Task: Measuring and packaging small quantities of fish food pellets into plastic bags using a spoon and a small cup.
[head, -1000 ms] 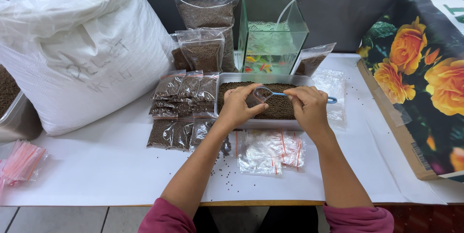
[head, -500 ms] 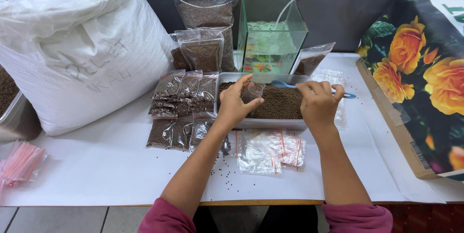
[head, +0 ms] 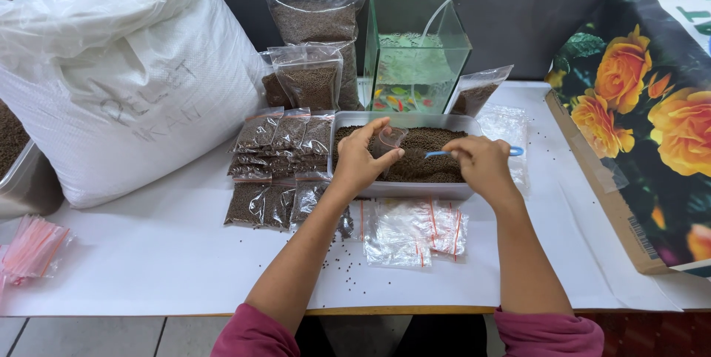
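Observation:
My left hand [head: 361,161] holds a small clear plastic bag [head: 387,141] open over a grey tray [head: 404,189] filled with brown pellets [head: 429,167]. My right hand [head: 481,167] grips a blue spoon [head: 438,154], whose bowl dips into the pellets just right of the bag. Several filled small pellet bags [head: 278,161] lie in rows to the left of the tray. A pile of unfilled clear zip bags [head: 411,227] with red strips lies in front of the tray, between my forearms.
A large white sack [head: 126,83] of pellets stands at the left. Bigger pellet bags [head: 311,27] and a small glass aquarium [head: 415,61] with a hose stand behind the tray. A flower-printed box [head: 644,120] is on the right. Pink-striped bags [head: 33,246] lie far left. Loose pellets dot the table.
My right hand has come down and left, lowering the spoon from above the tray into the pellets. My left hand with the bag has stayed nearly still.

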